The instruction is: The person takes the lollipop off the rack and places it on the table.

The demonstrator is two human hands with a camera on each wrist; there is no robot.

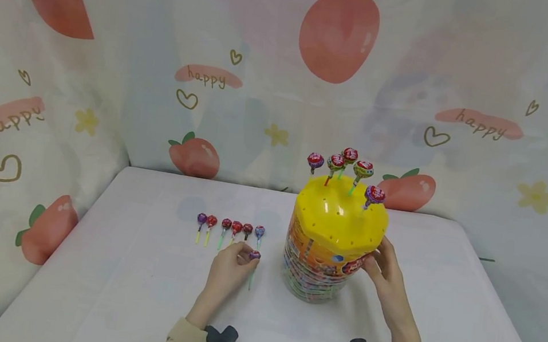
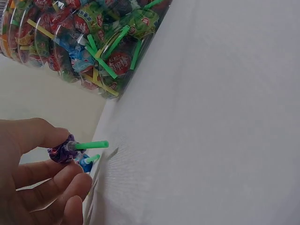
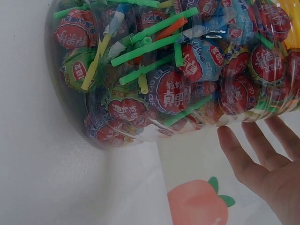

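My left hand (image 1: 231, 269) pinches a purple-wrapped lollipop (image 1: 255, 255) by its head, between thumb and fingers. Its green stick (image 2: 91, 145) points away from the fingers in the left wrist view. A clear jar (image 1: 313, 286) packed with lollipops stands upright to the right, under a yellow lid (image 1: 338, 217) dotted with small holes. Several lollipops stand in the lid, among them a purple one (image 1: 375, 195) at its right edge. My right hand (image 1: 386, 281) rests against the jar's right side, its extended fingertips (image 3: 226, 133) right at the plastic in the right wrist view.
Beyond the left hand lies a row of several lollipops, from a purple one (image 1: 202, 218) to a blue one (image 1: 259, 231). The white-covered table (image 1: 108, 282) reaches back to a printed cloth backdrop (image 1: 273, 20).
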